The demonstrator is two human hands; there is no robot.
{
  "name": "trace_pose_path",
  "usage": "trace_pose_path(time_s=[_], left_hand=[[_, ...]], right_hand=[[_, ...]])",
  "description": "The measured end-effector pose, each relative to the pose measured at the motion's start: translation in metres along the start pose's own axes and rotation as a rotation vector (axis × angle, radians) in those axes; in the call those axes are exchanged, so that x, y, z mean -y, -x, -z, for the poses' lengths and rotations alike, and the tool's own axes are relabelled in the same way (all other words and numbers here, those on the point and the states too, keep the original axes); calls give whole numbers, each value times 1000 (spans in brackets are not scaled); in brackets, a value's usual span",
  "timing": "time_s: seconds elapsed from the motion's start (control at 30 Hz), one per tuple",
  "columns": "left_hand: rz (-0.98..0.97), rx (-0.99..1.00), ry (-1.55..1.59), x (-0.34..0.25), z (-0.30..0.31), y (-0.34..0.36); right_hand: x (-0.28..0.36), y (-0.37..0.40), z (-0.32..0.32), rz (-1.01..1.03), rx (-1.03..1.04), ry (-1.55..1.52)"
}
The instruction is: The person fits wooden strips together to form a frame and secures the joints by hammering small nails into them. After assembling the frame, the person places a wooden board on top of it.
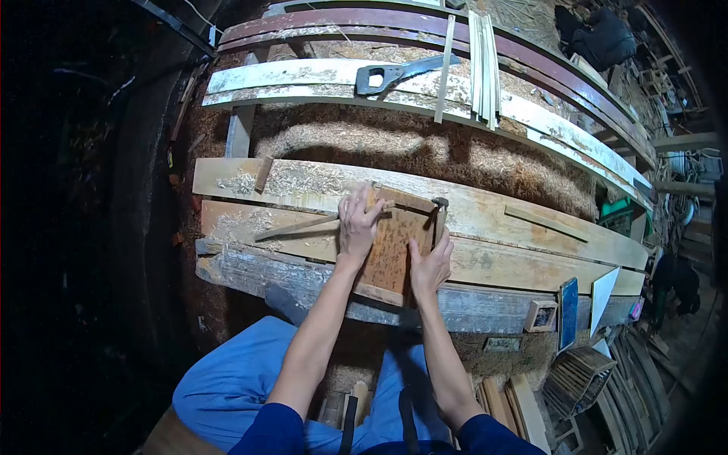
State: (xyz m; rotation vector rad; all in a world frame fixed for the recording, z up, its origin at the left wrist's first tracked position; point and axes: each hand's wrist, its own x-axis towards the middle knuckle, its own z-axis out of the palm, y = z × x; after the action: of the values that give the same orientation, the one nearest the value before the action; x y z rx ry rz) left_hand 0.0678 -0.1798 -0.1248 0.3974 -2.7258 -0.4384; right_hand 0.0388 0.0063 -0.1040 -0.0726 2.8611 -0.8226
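Going off the head view, a brown wooden tray [394, 254] with raised edges is sitting on the plank worktop [485, 262], right in front of the person. The left hand [356, 220] is holding down its far-left corner, fingers curling over and bunching close together; can't tell exactly what they're pinching. A long thin stick [296, 227] is running out to the left from under that hand. The right hand [430, 265] is gripping the right side, thumb spreading away from the other fingers and resting over the inside. A dark-headed tool, kinda hammer-like [440, 216], is poking up just beyond that hand. Curly shavings [303, 178] are littering the worktop's left end, and a short wood strip [546, 223] is lying off to the right. A handsaw [394, 73] is resting on the white beam [296, 76] farther back.
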Motion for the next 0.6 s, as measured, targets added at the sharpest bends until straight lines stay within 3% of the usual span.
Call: trace_pose_path(time_s=[0.1,0.23,0.43,0.6], left_hand=[[184,-30,184,5,-21,5],[270,15,309,3,-22,5],[147,-97,292,-37,-2,-24],[124,-1,368,-92,0,-47]], right_hand=[[-5,-7,-2,-24,35,17],[-12,-8,-7,18,12,-38],[-42,-14,-4,11,-17,-133],[-68,-12,13,-94,-21,-307]])
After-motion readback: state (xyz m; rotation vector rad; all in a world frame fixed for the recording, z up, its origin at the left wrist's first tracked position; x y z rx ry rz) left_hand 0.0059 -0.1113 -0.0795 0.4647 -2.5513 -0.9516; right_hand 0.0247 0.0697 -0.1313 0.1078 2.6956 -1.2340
